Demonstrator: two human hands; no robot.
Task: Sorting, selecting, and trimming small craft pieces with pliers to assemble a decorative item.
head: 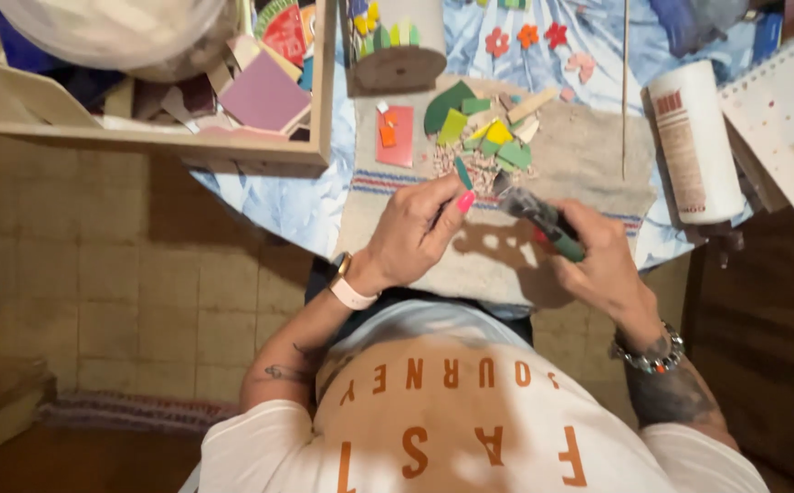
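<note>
While both hands work at frame centre:
Left hand (pixel 415 233): fingers pinch a small green tile shard (pixel 462 173).
Right hand (pixel 602 260): clenched round green-handled nippers (pixel 543 217).
Wooden tray (pixel 155 139), upper left: coloured tile pieces.

1. The tile pieces (pixel 483 132) in the upper middle of the frame are dark green, lime, yellow, teal and beige.
2. Left of them lies a red card (pixel 396 137) with orange bits on it.
3. The cloth (pixel 588 160) under them is grey-beige, with red and blue stripes near its edges.
4. The tablecloth (pixel 292 205) is pale blue and white, with red, orange and pink flower shapes at the top.
5. The left hand (pixel 415 233) has bright pink nails and a pale pink watch strap.
6. The right hand (pixel 602 260) holds a tool (pixel 543 219) with green and red handles.
7. The bottle (pixel 694 141) at upper right is white with a reddish-brown label.
8. The wooden box (pixel 155 137) at upper left is pale tan.
9. The shirt is white with orange letters.
</note>
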